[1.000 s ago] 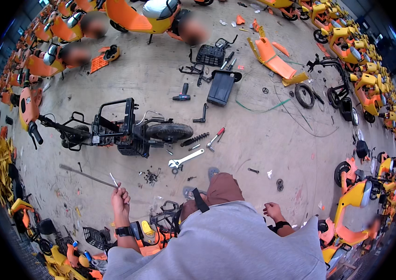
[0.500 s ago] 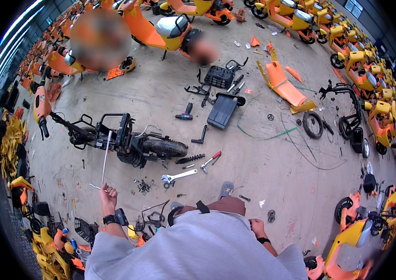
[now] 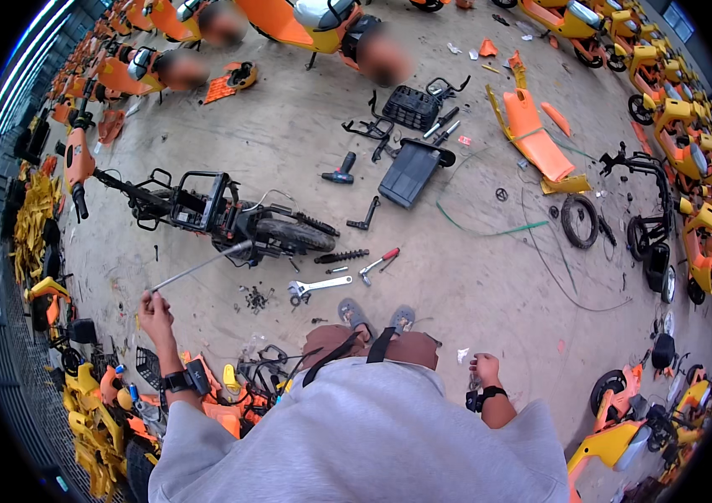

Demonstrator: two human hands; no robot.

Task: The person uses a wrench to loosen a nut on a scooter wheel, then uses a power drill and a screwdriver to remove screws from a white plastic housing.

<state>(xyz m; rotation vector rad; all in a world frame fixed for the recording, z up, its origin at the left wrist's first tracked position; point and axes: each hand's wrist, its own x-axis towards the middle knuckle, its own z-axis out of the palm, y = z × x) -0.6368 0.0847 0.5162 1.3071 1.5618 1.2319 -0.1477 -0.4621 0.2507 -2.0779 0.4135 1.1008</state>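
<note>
My left hand [image 3: 155, 317] is closed round the handle end of a long T-handle wrench [image 3: 196, 270]. Its thin metal shaft slants up and right, and the far end appears just in front of the stripped scooter frame [image 3: 205, 210]; whether they touch I cannot tell. The frame lies on its side, with an orange front part [image 3: 79, 159] at the left and a black rear wheel [image 3: 293, 235] at the right. Out at my right side, my right hand [image 3: 485, 369] hangs with curled fingers and nothing visible in it.
Near my feet lie an adjustable wrench [image 3: 321, 285], a red-handled ratchet [image 3: 379, 261], a shock absorber [image 3: 341, 256] and loose bolts [image 3: 255, 298]. Beyond are a cordless drill [image 3: 340, 170], a black box [image 3: 410, 174], orange panels [image 3: 538, 138] and a tyre [image 3: 579, 221]. Rows of scooters stand around.
The wrench has swung from nearly upright to a slant, its far end moving right toward the rear wheel. My left hand has moved left and forward; my right hand has moved slightly outward.
</note>
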